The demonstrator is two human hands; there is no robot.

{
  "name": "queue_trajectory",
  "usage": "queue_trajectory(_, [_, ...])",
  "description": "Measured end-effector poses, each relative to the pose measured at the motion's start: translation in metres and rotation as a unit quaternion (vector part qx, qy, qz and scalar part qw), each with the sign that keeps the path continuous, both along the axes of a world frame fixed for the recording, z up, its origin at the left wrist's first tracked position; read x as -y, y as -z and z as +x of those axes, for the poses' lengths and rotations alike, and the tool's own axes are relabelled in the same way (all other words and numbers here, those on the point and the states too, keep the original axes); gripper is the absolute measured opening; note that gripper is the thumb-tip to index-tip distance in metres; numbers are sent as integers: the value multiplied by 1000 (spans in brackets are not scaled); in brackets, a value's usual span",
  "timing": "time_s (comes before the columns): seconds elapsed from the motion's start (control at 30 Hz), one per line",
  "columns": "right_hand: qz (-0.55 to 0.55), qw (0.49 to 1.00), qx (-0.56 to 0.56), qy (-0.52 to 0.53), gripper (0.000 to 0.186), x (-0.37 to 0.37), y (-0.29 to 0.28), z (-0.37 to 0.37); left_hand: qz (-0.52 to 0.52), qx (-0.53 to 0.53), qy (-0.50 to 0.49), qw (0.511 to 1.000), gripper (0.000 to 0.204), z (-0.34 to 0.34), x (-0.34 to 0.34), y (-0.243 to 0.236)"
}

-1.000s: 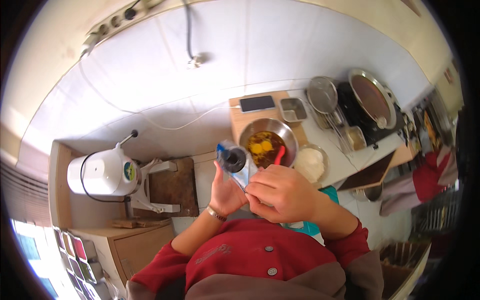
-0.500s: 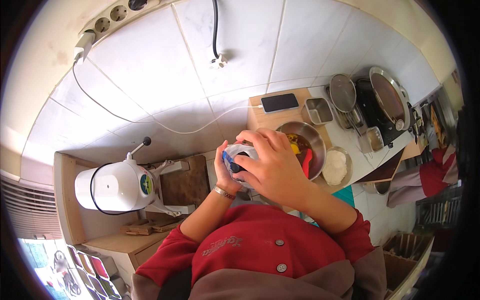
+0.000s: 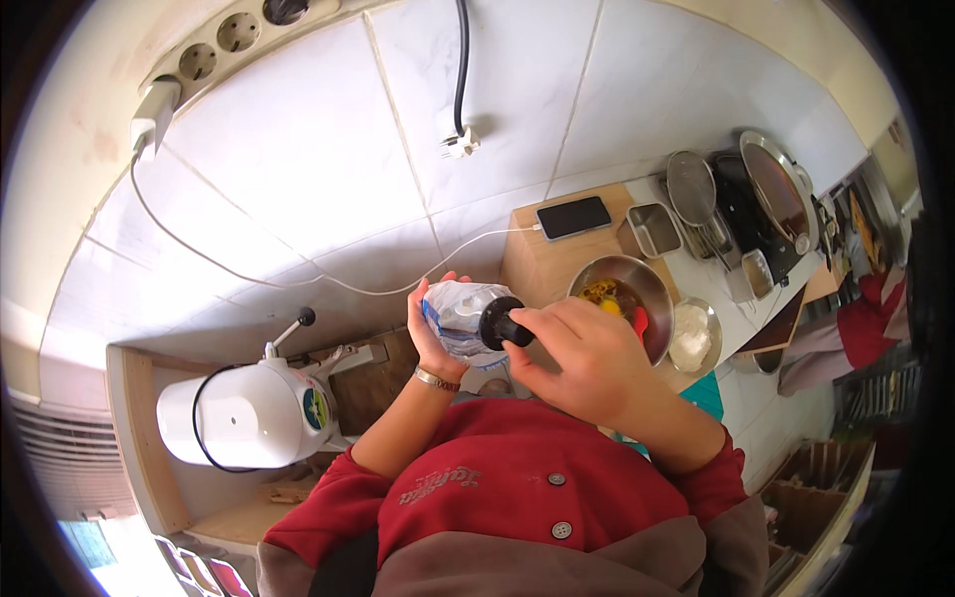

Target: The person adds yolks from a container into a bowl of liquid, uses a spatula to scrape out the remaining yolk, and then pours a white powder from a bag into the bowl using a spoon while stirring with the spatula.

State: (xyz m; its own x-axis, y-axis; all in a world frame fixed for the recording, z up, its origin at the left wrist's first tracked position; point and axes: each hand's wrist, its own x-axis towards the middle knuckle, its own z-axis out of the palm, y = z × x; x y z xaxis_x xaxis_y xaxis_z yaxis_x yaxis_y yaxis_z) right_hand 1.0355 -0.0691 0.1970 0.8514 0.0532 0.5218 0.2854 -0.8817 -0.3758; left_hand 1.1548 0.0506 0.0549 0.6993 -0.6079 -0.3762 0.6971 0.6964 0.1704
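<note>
My left hand (image 3: 432,343) is wrapped round a crinkled white-and-blue plastic bag (image 3: 460,316), held tilted in front of my chest. At the bag's right end sits a round black cap (image 3: 495,322) with a narrower knob. The thumb and fingers of my right hand (image 3: 582,358) pinch that knob; whether the cap is still joined to the bag I cannot tell. Just beyond my right hand stands a steel mixing bowl (image 3: 661,298) holding a yellow yolk and brown contents, with a red spatula (image 3: 640,322) in it. Beside it is a bowl of white powder (image 3: 693,340).
A phone (image 3: 574,218) on a white cable lies on the wooden board (image 3: 537,264) by the tiled wall. To its right are an empty steel container (image 3: 655,230), a sieve (image 3: 690,186) and a large round pan (image 3: 774,194). A white stand mixer (image 3: 239,416) is at left. Another person (image 3: 860,333) stands far right.
My right hand has drawn to the right with the black cap in its fingers. The bag has tipped toward the right, and its black end now shows. The head view has shifted slightly.
</note>
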Motion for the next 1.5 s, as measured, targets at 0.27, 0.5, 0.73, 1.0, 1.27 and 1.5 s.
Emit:
queue_trajectory(0.27, [-29, 997, -68, 27, 25, -12, 9, 17, -6, 43, 38, 998, 37, 17, 6, 5])
queue_trajectory(0.5, [-56, 997, -42, 41, 28, -1, 33, 12, 33, 42, 80, 995, 40, 14, 20, 1])
queue_trajectory(0.73, [29, 993, 33, 111, 31, 9, 39, -31, 56, 30, 104, 993, 40, 14, 30, 6])
queue_trajectory(1.0, [71, 973, 56, 210, 34, 20, 45, -82, 52, 26, 149, 987, 40, 1, 44, 18])
queue_trajectory(1.27, [100, 949, 58, 294, 31, 28, 55, -115, 52, 24, 191, 980, 38, -7, 60, 29])
queue_trajectory(1.5, [153, 928, 46, 337, 31, 28, 63, -133, 43, 17, 233, 971, 39, -16, 69, 26])
